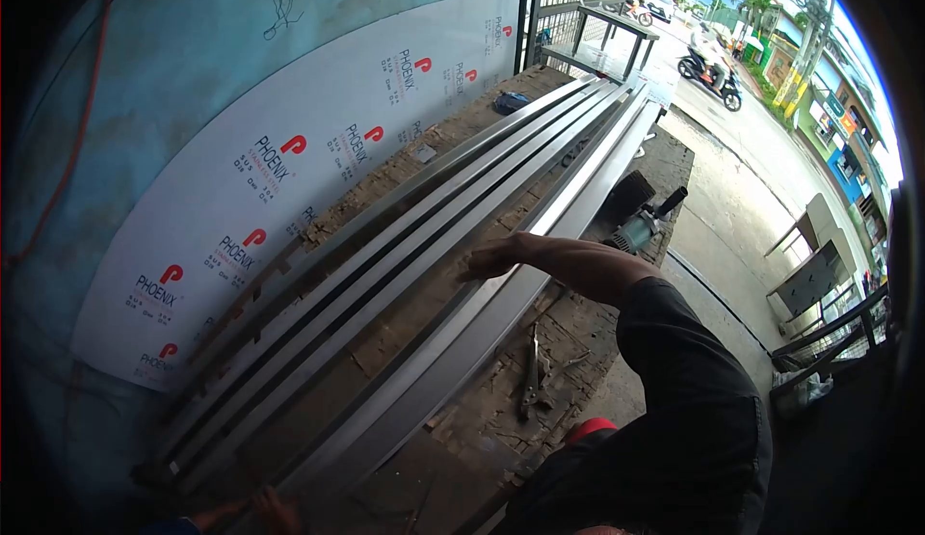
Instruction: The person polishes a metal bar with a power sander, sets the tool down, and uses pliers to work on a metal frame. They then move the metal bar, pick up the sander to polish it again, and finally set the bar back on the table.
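My right hand [493, 257], at the end of a black-sleeved arm, reaches in from the right over a wide, shiny metal bar [424, 366]. Its fingers hang loosely stretched at the bar's left edge, and no grip around it shows. Several slimmer long metal bars [381, 270] lie side by side to the left, running away toward the street. At the bottom left, another person's hand [277, 512] is near the close ends of the bars, with a bit of blue sleeve [173, 526] beside it. My left hand is out of sight.
The bars lie on a rough, worn wooden bench [578, 342]. A plier-like tool [532, 373] and a green power tool [636, 233] rest right of them. A printed white sheet [241, 173] leans on the blue wall. Outside, a person rides a motorcycle [711, 72] along the street.
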A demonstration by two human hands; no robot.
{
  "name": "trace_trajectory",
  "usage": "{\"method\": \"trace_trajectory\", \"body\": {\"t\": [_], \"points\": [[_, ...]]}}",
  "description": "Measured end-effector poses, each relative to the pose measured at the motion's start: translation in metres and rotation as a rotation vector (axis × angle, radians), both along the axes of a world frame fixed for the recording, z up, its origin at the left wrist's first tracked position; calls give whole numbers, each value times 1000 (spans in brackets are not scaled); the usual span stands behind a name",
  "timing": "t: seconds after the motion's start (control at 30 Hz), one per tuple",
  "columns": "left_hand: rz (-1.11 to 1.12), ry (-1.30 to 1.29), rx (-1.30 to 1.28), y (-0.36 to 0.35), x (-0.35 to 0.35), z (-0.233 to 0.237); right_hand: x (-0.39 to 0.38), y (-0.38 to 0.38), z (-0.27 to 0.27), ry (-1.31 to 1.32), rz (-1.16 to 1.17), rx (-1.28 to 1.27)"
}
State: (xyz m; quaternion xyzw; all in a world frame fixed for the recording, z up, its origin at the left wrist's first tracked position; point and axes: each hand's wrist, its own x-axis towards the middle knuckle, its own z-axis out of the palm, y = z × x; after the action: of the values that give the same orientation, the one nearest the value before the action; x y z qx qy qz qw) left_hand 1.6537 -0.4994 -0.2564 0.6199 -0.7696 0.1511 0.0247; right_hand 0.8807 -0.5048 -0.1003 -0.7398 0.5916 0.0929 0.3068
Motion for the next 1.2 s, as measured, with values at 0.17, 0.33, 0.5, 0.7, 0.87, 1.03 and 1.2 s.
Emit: {"method": "trace_trajectory", "body": {"t": [0.17,0.33,0.5,0.7,0.87,1.03,1.2], "points": [[-26,52,49,-17,-21,15,-17,-27,-50,31,-14,79],[-16,32,134,-31,-25,20,-2,-31,-40,87,-158,184],[-96,-43,20,-43,-16,1,-5,-41,-52,24,-177,248],[-168,14,100,-57,-16,-15,-17,-61,-90,121,-268,349],[-201,102,65,-68,-19,-12,27,-58,-46,23,-229,164],[-123,99,149,-79,-33,13,2,-69,-84,188,-168,52],[-163,102,166,-85,-32,14,2,-69,-89,198,-221,10]]}}
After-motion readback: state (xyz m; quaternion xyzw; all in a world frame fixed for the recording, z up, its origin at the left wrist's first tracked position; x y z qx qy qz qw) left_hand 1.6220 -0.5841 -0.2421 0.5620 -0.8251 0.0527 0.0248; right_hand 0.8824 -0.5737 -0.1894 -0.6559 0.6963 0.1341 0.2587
